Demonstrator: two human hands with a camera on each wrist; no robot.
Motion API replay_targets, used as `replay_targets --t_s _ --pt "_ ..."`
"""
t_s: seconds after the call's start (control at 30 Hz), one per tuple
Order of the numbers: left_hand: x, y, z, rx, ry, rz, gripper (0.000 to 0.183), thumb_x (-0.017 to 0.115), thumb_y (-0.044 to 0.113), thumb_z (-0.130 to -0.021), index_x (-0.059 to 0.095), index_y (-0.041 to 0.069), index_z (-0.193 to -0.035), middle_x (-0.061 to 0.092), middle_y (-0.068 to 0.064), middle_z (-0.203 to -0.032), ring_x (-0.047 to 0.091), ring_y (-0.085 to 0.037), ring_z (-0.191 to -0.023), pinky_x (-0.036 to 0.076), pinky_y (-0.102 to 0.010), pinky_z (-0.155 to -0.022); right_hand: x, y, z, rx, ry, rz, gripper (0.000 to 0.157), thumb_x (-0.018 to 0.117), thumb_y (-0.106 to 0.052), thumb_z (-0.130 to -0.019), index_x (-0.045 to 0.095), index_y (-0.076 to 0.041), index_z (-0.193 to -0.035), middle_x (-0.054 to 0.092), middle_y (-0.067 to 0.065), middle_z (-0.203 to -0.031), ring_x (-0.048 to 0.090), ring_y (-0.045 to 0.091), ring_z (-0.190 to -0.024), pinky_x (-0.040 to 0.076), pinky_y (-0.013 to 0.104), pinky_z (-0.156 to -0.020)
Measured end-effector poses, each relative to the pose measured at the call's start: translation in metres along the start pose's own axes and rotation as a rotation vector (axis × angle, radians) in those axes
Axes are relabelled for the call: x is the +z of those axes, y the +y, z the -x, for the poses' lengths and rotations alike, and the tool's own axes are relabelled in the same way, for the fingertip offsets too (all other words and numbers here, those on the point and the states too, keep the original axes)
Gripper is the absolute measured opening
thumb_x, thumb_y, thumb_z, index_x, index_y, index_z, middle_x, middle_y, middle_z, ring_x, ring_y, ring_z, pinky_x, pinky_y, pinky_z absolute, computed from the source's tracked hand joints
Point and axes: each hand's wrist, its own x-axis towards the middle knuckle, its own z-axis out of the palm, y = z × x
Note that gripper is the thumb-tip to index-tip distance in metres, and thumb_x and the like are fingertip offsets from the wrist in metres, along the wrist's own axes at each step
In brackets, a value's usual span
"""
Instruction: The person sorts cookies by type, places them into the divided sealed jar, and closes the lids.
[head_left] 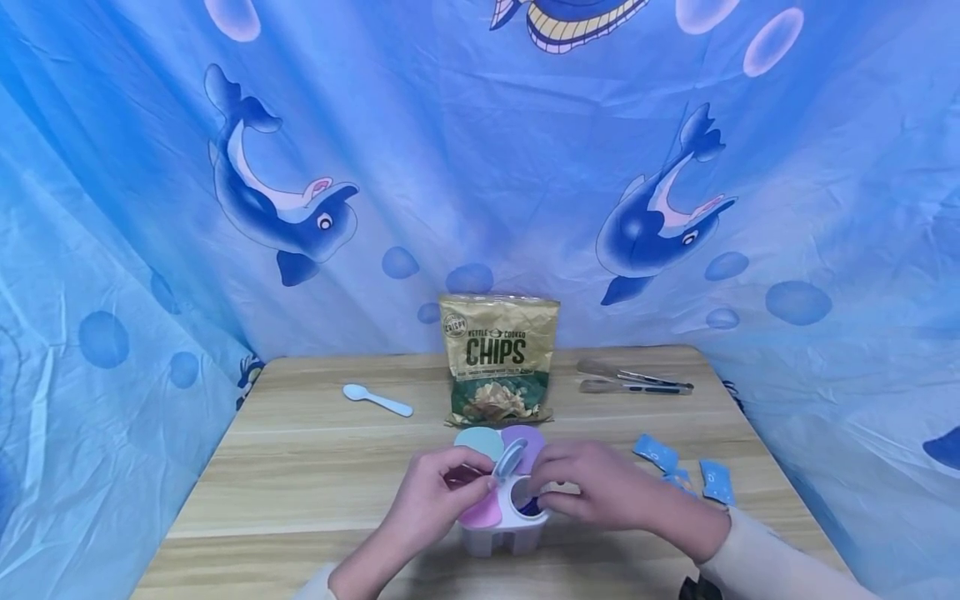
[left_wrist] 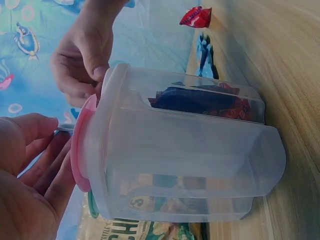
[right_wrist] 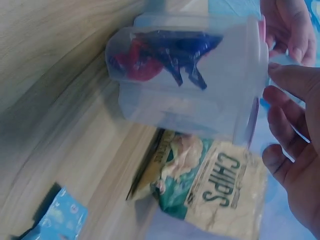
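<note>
A clear divided container (head_left: 501, 540) with a white top stands at the table's front middle. Its compartments have round pink (head_left: 483, 510), green (head_left: 477, 442) and purple (head_left: 528, 442) lids. My left hand (head_left: 438, 492) pinches a raised light-blue lid (head_left: 511, 457) between thumb and fingers. At the uncovered round opening (head_left: 529, 497) is my right hand (head_left: 592, 483), thumb and fingertips apart at the rim, with nothing visible between them. Through the wall of that compartment show a dark-blue wrapped packet (right_wrist: 177, 50) and a red one (right_wrist: 137, 62).
A chips bag (head_left: 498, 362) stands upright behind the container. On the left lies a light-blue spoon (head_left: 377, 400); at the back right lie tongs (head_left: 637, 382). Small blue packets (head_left: 656, 452) lie to the right, and a red packet (left_wrist: 196, 17) shows in the left wrist view.
</note>
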Motion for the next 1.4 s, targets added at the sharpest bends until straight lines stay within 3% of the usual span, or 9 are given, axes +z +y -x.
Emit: replay_targets --t_s 0.17,0.37,0.7,1.03,1.2,1.4 --pt "0.001 0.0 -0.001 0.001 0.015 -0.022 0.013 0.084 0.014 -0.085 0.079 0.018 -0.095 0.078 0.003 -0.091 0.073 -0.009 -0.08 0.061 -0.025 -0.074 -0.012 0.009 0.021 0.161 0.03 -0.101 0.018 0.076 -0.022 -0.095 0.073 -0.029 -0.111 0.071 -0.014 -0.116 0.068 0.008 -0.108 0.059 0.032 -0.088" --pt "0.002 -0.001 -0.001 0.009 0.02 -0.027 0.013 0.084 0.013 -0.084 0.079 0.017 -0.095 0.079 0.003 -0.091 0.073 -0.008 -0.08 0.062 -0.025 -0.074 -0.029 0.028 0.063 0.322 0.084 -0.221 0.024 0.074 -0.021 -0.096 0.069 -0.033 -0.115 0.07 -0.012 -0.114 0.067 0.006 -0.096 0.057 0.025 -0.07" --pt "-0.001 0.0 0.0 0.02 0.013 -0.018 0.014 0.084 0.014 -0.084 0.08 0.017 -0.097 0.078 0.002 -0.092 0.072 -0.008 -0.08 0.062 -0.025 -0.073 -0.042 0.052 0.146 0.552 0.153 -0.133 0.023 0.078 -0.019 -0.092 0.071 -0.032 -0.11 0.07 -0.013 -0.107 0.064 0.001 -0.086 0.052 0.024 -0.06" --pt "0.001 -0.002 -0.001 0.059 0.006 -0.006 0.013 0.084 0.014 -0.085 0.08 0.016 -0.098 0.078 0.002 -0.092 0.071 -0.007 -0.079 0.062 -0.026 -0.072 -0.043 0.071 0.213 0.788 0.088 -0.141 0.025 0.082 -0.025 -0.088 0.074 -0.018 -0.111 0.074 0.005 -0.109 0.065 0.0 -0.092 0.054 0.024 -0.062" --pt "0.0 -0.001 0.0 0.037 0.008 -0.008 0.014 0.084 0.014 -0.084 0.08 0.016 -0.098 0.078 0.002 -0.092 0.071 -0.008 -0.079 0.062 -0.026 -0.072 -0.035 0.08 0.235 0.812 0.074 -0.187 0.032 0.08 -0.022 -0.09 0.071 -0.007 -0.116 0.073 0.014 -0.111 0.065 0.0 -0.092 0.055 0.025 -0.063" --pt "0.0 0.001 0.001 0.022 0.008 -0.002 0.014 0.084 0.015 -0.084 0.08 0.017 -0.098 0.078 0.001 -0.092 0.071 -0.009 -0.079 0.062 -0.026 -0.072 -0.028 0.091 0.251 0.905 0.028 -0.258 0.036 0.076 -0.025 -0.094 0.068 -0.004 -0.123 0.07 0.019 -0.119 0.064 -0.002 -0.093 0.056 0.025 -0.068"
